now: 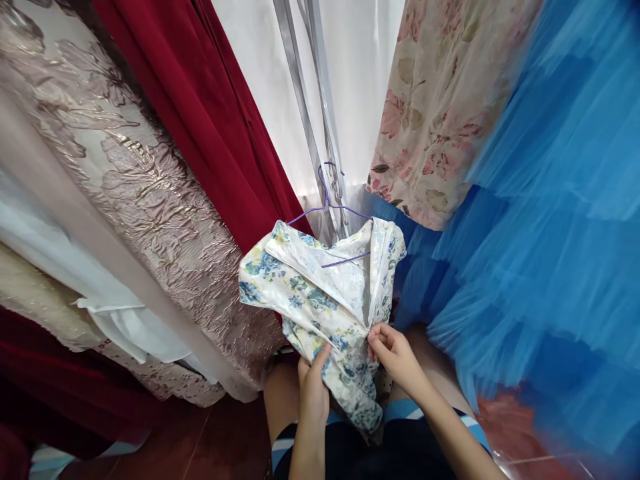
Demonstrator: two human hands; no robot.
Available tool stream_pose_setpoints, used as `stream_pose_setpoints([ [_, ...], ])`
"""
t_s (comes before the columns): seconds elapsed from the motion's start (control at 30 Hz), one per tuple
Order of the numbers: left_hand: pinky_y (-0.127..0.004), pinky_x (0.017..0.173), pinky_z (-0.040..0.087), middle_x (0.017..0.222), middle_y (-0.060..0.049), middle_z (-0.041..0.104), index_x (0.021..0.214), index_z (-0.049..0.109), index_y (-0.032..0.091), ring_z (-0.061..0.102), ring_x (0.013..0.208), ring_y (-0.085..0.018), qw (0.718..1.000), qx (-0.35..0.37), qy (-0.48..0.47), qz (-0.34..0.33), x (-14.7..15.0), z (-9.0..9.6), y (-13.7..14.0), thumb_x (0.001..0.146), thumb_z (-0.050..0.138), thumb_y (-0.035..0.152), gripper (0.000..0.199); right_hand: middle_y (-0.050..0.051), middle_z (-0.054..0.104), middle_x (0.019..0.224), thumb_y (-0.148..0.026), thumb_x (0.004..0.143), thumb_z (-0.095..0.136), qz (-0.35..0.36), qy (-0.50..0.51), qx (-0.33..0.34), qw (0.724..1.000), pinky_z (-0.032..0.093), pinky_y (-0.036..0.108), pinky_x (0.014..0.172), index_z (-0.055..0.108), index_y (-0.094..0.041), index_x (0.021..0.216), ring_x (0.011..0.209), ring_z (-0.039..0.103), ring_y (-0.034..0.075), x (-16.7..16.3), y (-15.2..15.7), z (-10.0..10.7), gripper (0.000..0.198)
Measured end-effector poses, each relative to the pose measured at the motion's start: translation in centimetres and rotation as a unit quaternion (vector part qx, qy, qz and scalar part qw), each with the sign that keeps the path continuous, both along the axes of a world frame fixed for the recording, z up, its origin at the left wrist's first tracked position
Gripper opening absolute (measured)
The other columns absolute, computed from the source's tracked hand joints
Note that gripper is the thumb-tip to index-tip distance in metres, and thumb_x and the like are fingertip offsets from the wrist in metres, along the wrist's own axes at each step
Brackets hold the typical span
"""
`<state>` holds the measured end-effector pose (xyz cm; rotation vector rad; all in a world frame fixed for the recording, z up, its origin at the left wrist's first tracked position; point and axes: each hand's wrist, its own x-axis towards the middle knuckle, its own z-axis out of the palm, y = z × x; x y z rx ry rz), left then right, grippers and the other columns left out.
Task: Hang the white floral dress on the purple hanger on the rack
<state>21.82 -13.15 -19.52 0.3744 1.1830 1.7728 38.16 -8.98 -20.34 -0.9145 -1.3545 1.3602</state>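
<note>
The right hand [396,353], its fingertips pinched together, grips the cloth at the base of the long opening of a blue-and-white floral garment [313,297], while the left hand [314,387] clasps the lower part with its thumb on top. The garment sits on a purple hanger [306,214] before the person's thighs [281,395], between dark red fabric [210,113] and a tiered blue tulle dress [545,233].
</note>
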Motion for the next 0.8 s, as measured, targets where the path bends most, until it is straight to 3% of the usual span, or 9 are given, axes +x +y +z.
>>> stream_pose_setpoints([
  [0.13,-0.037,0.103,0.047,0.124,-0.01,0.065,0.114,0.063,0.02,0.059,0.12,-0.026,0.989,0.023,0.067,0.132,-0.6,-1.1,0.8,0.075,0.079,0.031,0.044,-0.002,0.056,0.058,-0.037,0.093,0.057,0.009,-0.009,-0.001,1.0,0.039,0.025,0.056,0.055,-0.019,0.081,0.055,0.051,0.013,1.4,-0.7,-0.5,0.022],
  [0.2,-0.035,0.104,0.045,0.126,-0.01,0.063,0.113,0.062,0.019,0.057,0.123,-0.025,0.979,0.031,0.125,0.161,-0.7,-1.6,0.9,0.074,0.08,0.031,0.045,-0.003,0.056,0.058,-0.035,0.09,0.06,0.003,0.003,-0.006,1.0,0.039,0.025,0.055,0.055,-0.019,0.08,0.054,0.051,0.013,1.8,-0.7,-0.5,0.02],
  [0.4,-0.035,0.094,0.05,0.099,-0.008,0.069,0.12,0.054,0.018,0.067,0.098,-0.021,0.985,0.027,0.168,0.03,0.2,-3.2,1.0,0.075,0.078,0.038,0.054,-0.002,0.057,0.058,-0.03,0.084,0.058,0.001,0.015,-0.058,0.998,0.034,0.023,0.052,0.056,-0.018,0.08,0.052,0.05,0.012,1.8,-0.1,-0.8,0.013],
  [0.53,-0.036,0.093,0.051,0.105,-0.011,0.069,0.112,0.057,0.017,0.066,0.103,-0.023,0.978,0.019,0.203,0.038,-0.4,-4.4,2.3,0.075,0.077,0.036,0.046,-0.001,0.06,0.06,-0.03,0.085,0.055,0.037,-0.012,-0.072,0.997,0.035,0.023,0.052,0.057,-0.017,0.082,0.054,0.052,0.012,1.7,-0.1,-1.9,0.013],
  [0.7,-0.037,0.092,0.051,0.106,-0.013,0.068,0.104,0.06,0.017,0.067,0.102,-0.023,0.937,0.056,0.342,-0.039,-0.8,-4.8,7.1,0.078,0.071,0.04,0.037,-0.001,0.061,0.062,-0.033,0.089,0.054,0.04,-0.017,-0.072,0.996,0.037,0.023,0.053,0.057,-0.017,0.082,0.055,0.053,0.012,1.5,-0.2,-2.8,0.017],
  [0.8,-0.036,0.086,0.053,0.097,-0.011,0.069,0.101,0.061,0.016,0.068,0.092,-0.023,0.925,0.058,0.371,-0.058,-0.1,-5.0,11.0,0.075,0.072,0.041,0.038,-0.001,0.061,0.063,-0.032,0.089,0.054,0.05,-0.017,-0.062,0.997,0.04,0.024,0.056,0.058,-0.017,0.082,0.057,0.054,0.013,1.5,-0.3,-2.7,0.017],
])
